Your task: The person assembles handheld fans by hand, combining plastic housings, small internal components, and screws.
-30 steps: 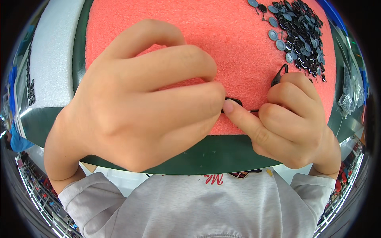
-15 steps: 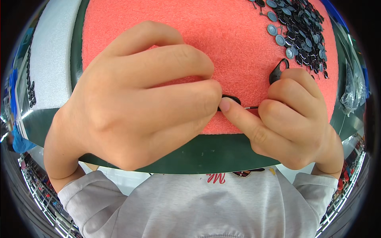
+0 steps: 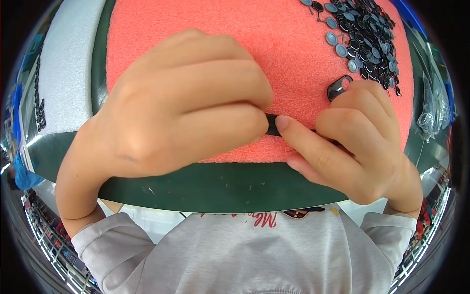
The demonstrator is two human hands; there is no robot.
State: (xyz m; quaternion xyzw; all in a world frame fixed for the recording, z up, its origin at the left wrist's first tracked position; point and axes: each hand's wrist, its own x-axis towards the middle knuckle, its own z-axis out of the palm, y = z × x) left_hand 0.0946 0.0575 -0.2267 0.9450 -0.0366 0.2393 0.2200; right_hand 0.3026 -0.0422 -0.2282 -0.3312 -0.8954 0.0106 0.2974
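My left hand [image 3: 181, 103] is closed, its fingers curled round one end of a small black piece [image 3: 272, 124] that pokes out past the fingertips. On that piece's right end rests the index fingertip of my right hand [image 3: 360, 137]. The other right fingers are curled round a black tool with a looped end [image 3: 335, 90], which shows above the knuckles. Most of the tool lies hidden in the palm. Both hands are just above the front part of a pink foam sheet [image 3: 289, 44].
A pile of small round black and grey caps with thin stems [image 3: 367, 44] lies at the far right of the foam. White foam [image 3: 71, 68] at the left bears a row of small black parts [image 3: 40, 115]. Clear plastic bags [image 3: 433, 115] lie right, on the green table [image 3: 220, 188].
My left fingers have curled in tighter around the black piece. The right index finger has shifted slightly right, the thumb now shows below it, and the tool's loop has turned.
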